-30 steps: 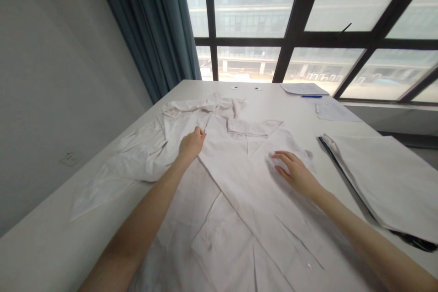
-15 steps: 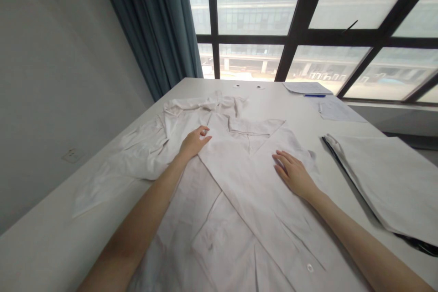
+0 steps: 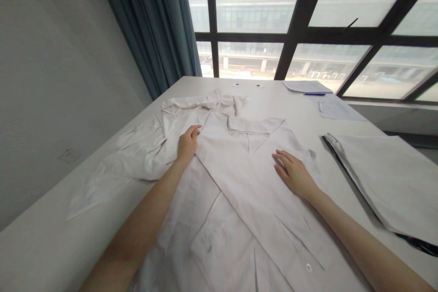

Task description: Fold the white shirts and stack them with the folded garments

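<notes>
Apparently, a smoothing or folding step is in hand. At left, rumpled cloth, seemingly a sleeve (image 3: 126,159), is laid on the table (image 3: 61,255). Next, the left hand (image 3: 187,143) is set at the upper end of a diagonal edge, thumb and fingers drawn close; whether cloth is pinched cannot be told. Mid-table, the white garment (image 3: 236,159) is spread out. By the right hand (image 3: 294,173) its front is covered, fingers loosely spread, slightly bent. Far right, a folded white cloth (image 3: 390,182) is seen, well apart. Probably called for: layers kept flat, edge taken lightly.
</notes>
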Motion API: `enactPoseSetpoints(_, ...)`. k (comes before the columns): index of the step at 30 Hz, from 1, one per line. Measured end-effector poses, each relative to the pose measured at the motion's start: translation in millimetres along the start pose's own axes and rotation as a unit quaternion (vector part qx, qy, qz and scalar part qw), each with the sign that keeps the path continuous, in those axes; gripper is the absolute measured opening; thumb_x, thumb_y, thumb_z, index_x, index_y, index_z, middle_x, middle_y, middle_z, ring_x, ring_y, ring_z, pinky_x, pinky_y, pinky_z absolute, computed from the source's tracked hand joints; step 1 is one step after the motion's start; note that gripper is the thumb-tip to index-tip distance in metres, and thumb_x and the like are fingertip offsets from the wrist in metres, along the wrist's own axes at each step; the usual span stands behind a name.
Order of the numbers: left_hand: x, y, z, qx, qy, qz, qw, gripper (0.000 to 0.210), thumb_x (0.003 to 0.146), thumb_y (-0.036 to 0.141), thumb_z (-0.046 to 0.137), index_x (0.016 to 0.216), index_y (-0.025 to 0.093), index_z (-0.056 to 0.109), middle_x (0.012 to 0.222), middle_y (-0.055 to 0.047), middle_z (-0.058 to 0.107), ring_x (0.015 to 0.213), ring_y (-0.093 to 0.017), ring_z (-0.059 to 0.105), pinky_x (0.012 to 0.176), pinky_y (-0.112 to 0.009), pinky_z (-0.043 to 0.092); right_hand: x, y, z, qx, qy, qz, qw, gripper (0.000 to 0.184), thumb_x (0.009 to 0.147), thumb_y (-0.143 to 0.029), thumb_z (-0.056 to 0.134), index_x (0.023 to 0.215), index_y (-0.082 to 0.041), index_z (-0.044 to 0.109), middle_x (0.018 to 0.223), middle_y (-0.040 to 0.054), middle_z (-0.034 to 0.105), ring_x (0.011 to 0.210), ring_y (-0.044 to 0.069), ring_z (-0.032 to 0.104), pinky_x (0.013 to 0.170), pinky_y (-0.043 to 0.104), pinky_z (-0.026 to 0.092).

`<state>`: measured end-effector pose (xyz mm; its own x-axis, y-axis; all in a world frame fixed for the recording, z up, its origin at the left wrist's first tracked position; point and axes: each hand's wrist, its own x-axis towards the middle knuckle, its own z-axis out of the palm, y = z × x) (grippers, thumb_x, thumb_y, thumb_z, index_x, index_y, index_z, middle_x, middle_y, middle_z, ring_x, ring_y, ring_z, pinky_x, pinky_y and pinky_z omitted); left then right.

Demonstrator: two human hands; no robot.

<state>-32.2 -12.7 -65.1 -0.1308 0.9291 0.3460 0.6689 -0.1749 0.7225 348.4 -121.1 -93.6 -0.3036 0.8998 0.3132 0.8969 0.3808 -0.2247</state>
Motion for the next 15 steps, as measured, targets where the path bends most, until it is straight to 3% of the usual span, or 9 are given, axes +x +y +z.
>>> enactPoseSetpoints(4,11.9,-1.1,-12.7,-0.041,-0.073,-0.064,0.994,0.039,0.084,0.02,0.045,0.117,0.013,0.064,0.096,-0.009,0.074,0.09,-0.02,0.067,0.083,-0.03,0.051,-0.5,-2.5,-1.9,-0.007,0.002,-0.001,1.0,0.041,0.097,-0.036,0.038,0.128,-0.017,0.057,0.137,0.0155,0.056,0.13,0.029,0.048,0.104,0.049,0.043)
enactPoseSetpoints(9,14.7,0.4,-28.2,-0.083,-0.186,-0.031,0.978,0.041,0.078,0.033,0.057,0.112,0.013,0.067,0.098,-0.008,0.073,0.091,-0.02,0.067,0.083,-0.03,0.051,-2.0,-11.6,-12.7,0.0,0.022,-0.046,0.999,0.035,0.097,-0.029,0.038,0.124,-0.019,0.058,0.127,0.0137,0.062,0.121,0.028,0.055,0.099,0.047,0.042)
enactPoseSetpoints(15,10.5,1.0,-30.9,-0.017,-0.193,0.007,0.981,0.049,0.069,0.03,0.065,0.116,0.015,0.066,0.097,-0.005,0.068,0.089,-0.019,0.065,0.082,-0.029,0.05,-4.9,-34.4,-24.1,0.072,-0.035,-0.12,0.99,0.027,0.096,-0.028,0.043,0.116,-0.02,0.06,0.111,0.0118,0.067,0.102,0.024,0.06,0.09,0.042,0.043)
